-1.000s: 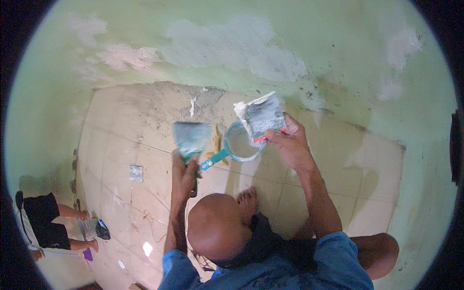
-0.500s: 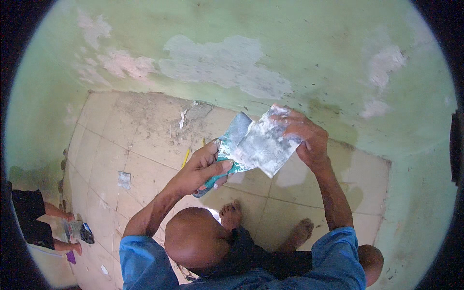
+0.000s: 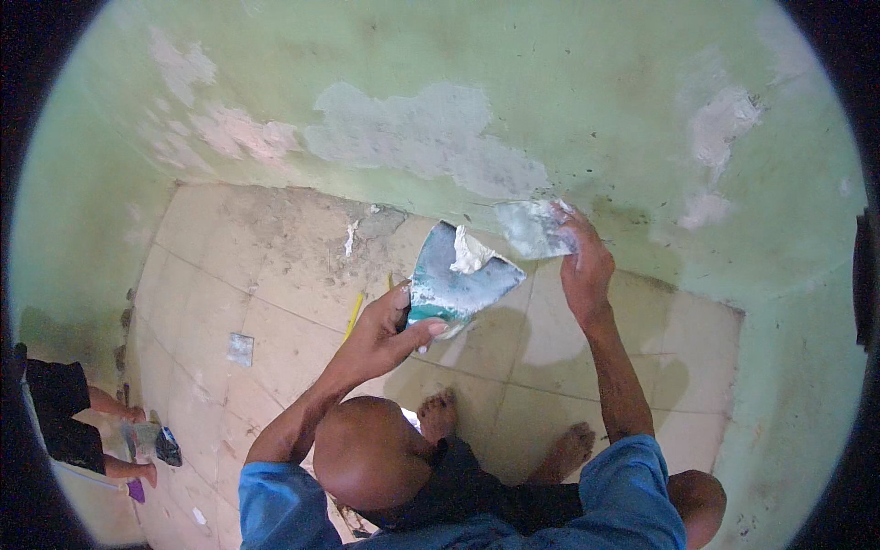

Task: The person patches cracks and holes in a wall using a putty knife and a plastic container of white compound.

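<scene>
My left hand (image 3: 383, 332) is closed round the handle end of a wide putty knife (image 3: 445, 284), its blade fanned out and smeared with white filler. A white lump of putty (image 3: 470, 250) sits near the blade's upper edge. In my right hand (image 3: 587, 261) is a thin, flat square scraper plate (image 3: 532, 229), grey with white smears, pinched at its right end. The plate is held close to the green wall (image 3: 596, 92), apart from the putty knife. Pale filler patches (image 3: 422, 133) cover parts of that wall.
On the tiled floor (image 3: 275, 284) lie a small grey square plate (image 3: 240, 349), a yellow stick (image 3: 355, 313) and white scraps (image 3: 351, 237). Another person's legs (image 3: 115, 403) are at the far left, next to a black bag (image 3: 168, 446). My knee (image 3: 371, 454) rises below my left hand.
The scraper plate has come off the putty knife and moved up and right to the wall with my right hand. A lump of putty now shows on the knife's blade.
</scene>
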Tool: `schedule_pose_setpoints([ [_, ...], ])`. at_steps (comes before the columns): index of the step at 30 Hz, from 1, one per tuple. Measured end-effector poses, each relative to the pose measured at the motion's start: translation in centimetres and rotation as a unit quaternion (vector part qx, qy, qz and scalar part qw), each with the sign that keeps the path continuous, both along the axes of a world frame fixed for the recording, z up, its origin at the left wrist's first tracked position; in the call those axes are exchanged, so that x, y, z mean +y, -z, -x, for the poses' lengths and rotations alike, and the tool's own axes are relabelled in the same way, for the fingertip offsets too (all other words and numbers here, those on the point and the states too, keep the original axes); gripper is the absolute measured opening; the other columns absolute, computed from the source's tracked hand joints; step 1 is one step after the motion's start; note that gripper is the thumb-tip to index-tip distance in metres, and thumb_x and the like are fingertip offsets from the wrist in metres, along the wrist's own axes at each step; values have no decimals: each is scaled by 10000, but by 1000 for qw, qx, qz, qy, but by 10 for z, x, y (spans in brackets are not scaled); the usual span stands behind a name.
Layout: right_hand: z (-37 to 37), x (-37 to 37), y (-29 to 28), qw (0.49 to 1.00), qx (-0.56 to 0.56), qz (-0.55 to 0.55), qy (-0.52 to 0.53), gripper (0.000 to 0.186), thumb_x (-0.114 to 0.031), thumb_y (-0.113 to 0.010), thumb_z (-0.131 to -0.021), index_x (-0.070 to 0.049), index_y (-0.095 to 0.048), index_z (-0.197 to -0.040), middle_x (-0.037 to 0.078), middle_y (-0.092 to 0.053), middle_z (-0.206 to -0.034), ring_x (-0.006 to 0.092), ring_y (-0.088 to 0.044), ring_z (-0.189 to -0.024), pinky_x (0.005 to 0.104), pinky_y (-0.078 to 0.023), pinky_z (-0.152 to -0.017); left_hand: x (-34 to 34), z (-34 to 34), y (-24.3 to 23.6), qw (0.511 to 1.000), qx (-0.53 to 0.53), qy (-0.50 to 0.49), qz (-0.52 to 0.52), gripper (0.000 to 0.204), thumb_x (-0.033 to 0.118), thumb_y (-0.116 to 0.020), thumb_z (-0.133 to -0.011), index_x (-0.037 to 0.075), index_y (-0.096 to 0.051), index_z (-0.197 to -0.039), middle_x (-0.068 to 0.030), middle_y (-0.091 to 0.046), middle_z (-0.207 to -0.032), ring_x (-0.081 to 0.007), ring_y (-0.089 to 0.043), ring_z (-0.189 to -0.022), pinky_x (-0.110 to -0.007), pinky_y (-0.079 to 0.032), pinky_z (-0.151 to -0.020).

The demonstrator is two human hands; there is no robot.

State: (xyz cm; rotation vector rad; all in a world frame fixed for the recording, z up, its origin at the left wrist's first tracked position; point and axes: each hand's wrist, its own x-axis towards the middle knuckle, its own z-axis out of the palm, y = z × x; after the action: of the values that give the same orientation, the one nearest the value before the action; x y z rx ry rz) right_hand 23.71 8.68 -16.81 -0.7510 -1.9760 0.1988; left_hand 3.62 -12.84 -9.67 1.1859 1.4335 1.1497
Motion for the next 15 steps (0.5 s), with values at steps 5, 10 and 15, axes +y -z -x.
schedule_pose_setpoints([
  [5,-20,-11,-22,937,144,316,-41,258,-9,-633,-800,-9,-577,-1051,104,-637,-925,159,-621,-879,287,-487,-772,11,15,0,980,187,-40,-54,318,106,-619,-891,4,-531,-1179,-84,-534,-964,-194,-524,-831,-328,-451,-749],
  [10,-23,-26,-22,846,263,428,-178,376,-60,-680,-765,21,-537,-1103,73,-614,-912,137,-600,-819,282,-500,-684,31,23,-10,903,403,-32,-146,347,109,-604,-890,1,-500,-1203,-177,-473,-1012,-323,-523,-956,-387,-450,-808],
  [15,-7,-55,-28,704,301,588,-259,369,-101,-631,-800,12,-518,-1133,79,-607,-1014,144,-595,-909,298,-488,-783,38,11,-10,893,427,-11,-142,438,48,-572,-884,13,-450,-1302,-194,-470,-1084,-354,-518,-993,-414,-440,-857],
])
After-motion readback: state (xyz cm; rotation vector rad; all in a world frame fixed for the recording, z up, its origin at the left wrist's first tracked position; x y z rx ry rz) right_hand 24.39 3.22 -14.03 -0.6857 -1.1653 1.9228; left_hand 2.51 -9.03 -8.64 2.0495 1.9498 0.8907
